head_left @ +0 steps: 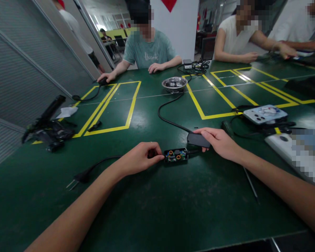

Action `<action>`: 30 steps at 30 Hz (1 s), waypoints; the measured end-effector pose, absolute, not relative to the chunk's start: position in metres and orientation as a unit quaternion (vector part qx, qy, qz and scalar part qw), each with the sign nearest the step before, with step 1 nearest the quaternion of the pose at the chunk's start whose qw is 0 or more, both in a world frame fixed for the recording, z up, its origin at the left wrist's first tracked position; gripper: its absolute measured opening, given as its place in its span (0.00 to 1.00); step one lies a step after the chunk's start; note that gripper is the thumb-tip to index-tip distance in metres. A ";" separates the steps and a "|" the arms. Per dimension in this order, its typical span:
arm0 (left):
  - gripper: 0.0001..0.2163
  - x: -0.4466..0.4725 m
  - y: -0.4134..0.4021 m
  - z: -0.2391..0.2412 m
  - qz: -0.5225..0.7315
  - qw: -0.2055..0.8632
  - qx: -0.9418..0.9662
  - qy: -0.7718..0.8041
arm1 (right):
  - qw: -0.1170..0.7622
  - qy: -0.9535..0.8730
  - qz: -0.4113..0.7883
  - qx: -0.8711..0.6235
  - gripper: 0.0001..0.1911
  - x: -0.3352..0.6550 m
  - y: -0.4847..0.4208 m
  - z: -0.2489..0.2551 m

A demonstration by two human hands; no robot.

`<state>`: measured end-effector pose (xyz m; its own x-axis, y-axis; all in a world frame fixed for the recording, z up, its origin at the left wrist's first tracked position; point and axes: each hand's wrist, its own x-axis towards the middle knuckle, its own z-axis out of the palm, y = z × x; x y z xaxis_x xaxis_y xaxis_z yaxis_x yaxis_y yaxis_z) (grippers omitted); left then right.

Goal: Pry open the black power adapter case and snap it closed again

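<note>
Both hands work at the middle of the surface's near half. My left hand (141, 157) comes in from the lower left, wrist bent, fingers curled, thumb and forefinger closed to a narrow pinch against the left end of an open black plastic case with a circuit board and copper coils (177, 156); whether they grip it or only touch it, I cannot tell. My right hand (220, 143), its forearm slanting in from the right, holds a flat black rectangular plastic cover (196, 140), thumb on top and fingertips beneath, just beyond the case's right end.

The dark green surface (147, 213) carries rectangles of yellow tape (131, 112) toward its far edge. A shiny round metal bowl (168, 87) stands near that edge, a black cable (160, 113) curving from beside it toward the cover. Toward the left edge lies a black two-pin plug (82, 177); toward the right, a phone in a pale patterned case (267, 112).

Beyond the far edge sits a person in a green T-shirt (153, 47), before a white pillar (174, 31). A grey ribbed partition (21, 70) runs along the left.
</note>
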<state>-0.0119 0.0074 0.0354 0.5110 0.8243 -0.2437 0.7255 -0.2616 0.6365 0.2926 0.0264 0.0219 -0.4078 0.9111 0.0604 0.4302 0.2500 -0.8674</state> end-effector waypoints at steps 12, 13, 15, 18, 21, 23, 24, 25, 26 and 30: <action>0.14 -0.012 0.007 0.036 0.064 0.362 0.791 0.490 | 0.200 -0.868 0.153 -0.428 0.26 0.299 0.022 0.022; 0.13 -0.012 0.008 0.036 0.064 0.363 0.791 0.489 | 0.210 -0.869 0.140 -0.425 0.26 0.297 0.021 0.024; 0.12 -0.013 0.008 0.036 0.063 0.368 0.792 0.483 | 0.244 -0.867 0.121 -0.418 0.24 0.290 0.015 0.028; 0.11 -0.014 0.009 0.036 0.056 0.380 0.797 0.465 | 0.280 -0.871 0.121 -0.385 0.23 0.269 0.004 0.032; 0.11 -0.016 0.010 0.036 0.053 0.381 0.805 0.452 | 0.259 -0.897 0.115 -0.338 0.22 0.246 -0.006 0.026; 0.11 -0.016 0.011 0.037 0.055 0.377 0.808 0.449 | 0.230 -0.911 0.100 -0.327 0.23 0.237 -0.009 0.019; 0.11 -0.016 0.011 0.037 0.056 0.376 0.809 0.449 | 0.218 -0.915 0.095 -0.327 0.23 0.234 -0.010 0.015; 0.11 -0.016 0.011 0.037 0.056 0.377 0.810 0.447 | 0.210 -0.917 0.094 -0.327 0.23 0.233 -0.010 0.012; 0.11 -0.016 0.011 0.038 0.056 0.379 0.810 0.445 | 0.208 -0.916 0.096 -0.328 0.23 0.233 -0.009 0.010; 0.10 -0.015 0.011 0.039 0.053 0.381 0.810 0.443 | 0.229 -0.914 0.110 -0.318 0.23 0.234 -0.006 0.009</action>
